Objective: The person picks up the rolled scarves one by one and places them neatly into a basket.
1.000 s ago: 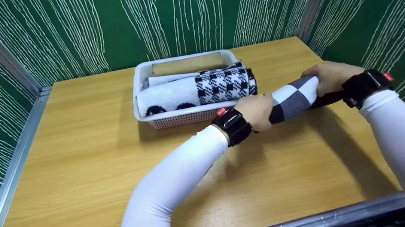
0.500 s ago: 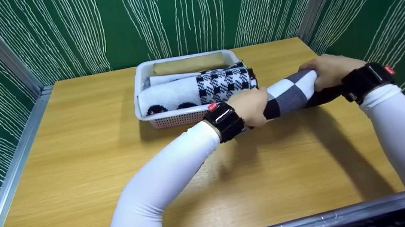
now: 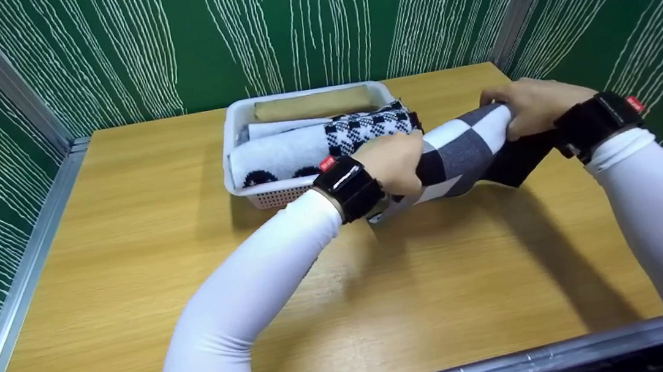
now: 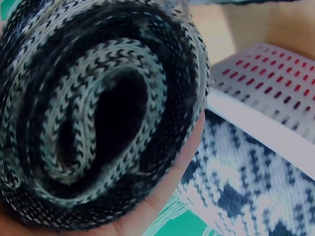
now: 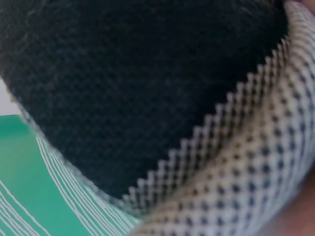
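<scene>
Both hands hold a rolled knitted cloth [image 3: 463, 150] in black, grey and white checks, raised above the table in front of the basket's right end. My left hand [image 3: 394, 164] grips its left end. In the left wrist view that end of the knitted cloth [image 4: 106, 118] shows as a spiral of layers, with fingers around its edge. My right hand [image 3: 544, 103] grips the right end, where a loose black flap hangs down. The right wrist view shows the flap's dark knit close up; most of the right fingers are hidden there.
A white perforated basket [image 3: 230, 135] stands at the back middle of the wooden table [image 3: 160, 259]. Inside lie a rolled white and black patterned knit [image 3: 279, 154] and a tan roll [image 3: 311, 105]. Green walls with white lines surround the table; a metal rail [image 3: 511, 367] edges its front.
The knitted cloth and both hands have moved a little left and up, the left hand now overlapping the basket's front corner. More of the cloth's checks and black flap show.
</scene>
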`<state>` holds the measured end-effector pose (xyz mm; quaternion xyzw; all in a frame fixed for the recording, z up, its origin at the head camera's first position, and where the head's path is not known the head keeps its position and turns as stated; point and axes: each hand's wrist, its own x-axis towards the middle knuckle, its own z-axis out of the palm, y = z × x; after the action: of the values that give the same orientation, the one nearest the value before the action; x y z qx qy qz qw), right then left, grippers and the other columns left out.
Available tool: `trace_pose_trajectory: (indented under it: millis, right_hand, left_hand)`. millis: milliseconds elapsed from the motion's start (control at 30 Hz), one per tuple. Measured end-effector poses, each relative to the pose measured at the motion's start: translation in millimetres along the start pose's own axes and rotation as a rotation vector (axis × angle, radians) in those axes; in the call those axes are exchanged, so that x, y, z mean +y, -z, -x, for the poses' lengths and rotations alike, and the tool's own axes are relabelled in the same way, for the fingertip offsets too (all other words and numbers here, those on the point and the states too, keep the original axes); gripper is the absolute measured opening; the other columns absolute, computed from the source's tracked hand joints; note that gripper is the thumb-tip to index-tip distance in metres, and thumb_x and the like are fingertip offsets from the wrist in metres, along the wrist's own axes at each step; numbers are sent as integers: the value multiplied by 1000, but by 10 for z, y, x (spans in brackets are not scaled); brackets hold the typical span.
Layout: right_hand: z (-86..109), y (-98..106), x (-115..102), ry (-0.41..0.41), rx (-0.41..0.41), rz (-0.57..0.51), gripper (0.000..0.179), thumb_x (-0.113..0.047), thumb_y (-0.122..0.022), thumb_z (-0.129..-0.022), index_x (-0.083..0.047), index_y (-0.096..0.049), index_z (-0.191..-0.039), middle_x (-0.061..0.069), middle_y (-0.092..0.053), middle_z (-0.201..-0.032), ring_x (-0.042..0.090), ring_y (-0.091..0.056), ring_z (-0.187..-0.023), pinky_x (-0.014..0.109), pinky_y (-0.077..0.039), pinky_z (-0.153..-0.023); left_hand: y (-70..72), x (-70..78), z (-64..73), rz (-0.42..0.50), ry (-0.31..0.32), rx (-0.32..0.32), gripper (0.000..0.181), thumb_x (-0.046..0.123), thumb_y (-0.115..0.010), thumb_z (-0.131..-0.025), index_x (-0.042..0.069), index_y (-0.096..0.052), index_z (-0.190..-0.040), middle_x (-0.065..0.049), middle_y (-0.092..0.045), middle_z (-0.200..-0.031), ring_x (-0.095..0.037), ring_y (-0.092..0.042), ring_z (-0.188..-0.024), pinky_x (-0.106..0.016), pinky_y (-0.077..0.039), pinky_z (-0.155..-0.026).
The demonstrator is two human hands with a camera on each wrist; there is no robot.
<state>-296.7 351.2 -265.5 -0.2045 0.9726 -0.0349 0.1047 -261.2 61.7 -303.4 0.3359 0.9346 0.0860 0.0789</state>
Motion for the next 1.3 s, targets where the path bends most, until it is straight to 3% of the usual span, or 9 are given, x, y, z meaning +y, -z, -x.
trace_pose_trajectory:
  millis: [133,233,333,567,767,1000,1300]
  right_hand:
    - [-20,31,-62,6,2,-9,51,-2,-75,-75,-7,-66,-125,15,-70,-110,28,-63,-91,37,-51,-74]
    - [-39,48,-89,21,9,4,49,-2,-76,-75,-8,-67,-123,13,-71,-108,27,-63,-91,38,-50,-74]
    - [-55,64,-112,48,24,21,47,-3,-76,-76,-8,-68,-122,13,-71,-109,27,-63,-92,39,-51,-76]
    - [-79,106,-180,74,41,32,48,-4,-78,-77,-5,-69,-124,15,-72,-113,29,-64,-96,42,-53,-79]
    - [-81,147,-232,47,36,6,54,-7,-80,-80,-5,-67,-133,20,-71,-122,33,-65,-101,49,-55,-85]
    - [-82,168,-273,50,50,-20,57,-8,-80,-85,-1,-63,-140,26,-69,-128,38,-65,-105,57,-57,-91]
    - [-103,162,-304,82,82,-55,60,-10,-81,-87,-3,-61,-143,27,-67,-131,39,-67,-106,54,-57,-88]
  left_hand:
    - [32,-107,-19,17,-7,-10,53,29,-80,-85,12,-59,-130,-3,-70,-124,-21,-69,-107,-40,-60,-93]
    - [86,-162,24,43,-19,-26,52,27,-79,-86,10,-59,-131,-4,-69,-126,-21,-69,-109,-38,-59,-96]
    - [217,-165,177,94,-33,-53,53,23,-79,-88,6,-57,-133,-8,-68,-129,-22,-69,-110,-37,-60,-97]
    - [316,-287,241,143,-17,-65,53,21,-81,-86,8,-58,-131,-7,-68,-126,-21,-67,-108,-35,-58,-97]
    - [374,-423,255,160,-9,-41,59,22,-83,-82,10,-61,-136,-5,-70,-130,-20,-66,-111,-35,-58,-99]
    - [414,-596,282,241,28,17,56,19,-83,-81,10,-66,-134,-5,-71,-126,-20,-67,-108,-35,-59,-95]
    - [517,-805,365,367,52,28,54,14,-83,-80,10,-69,-132,-8,-72,-125,-22,-69,-106,-36,-62,-90]
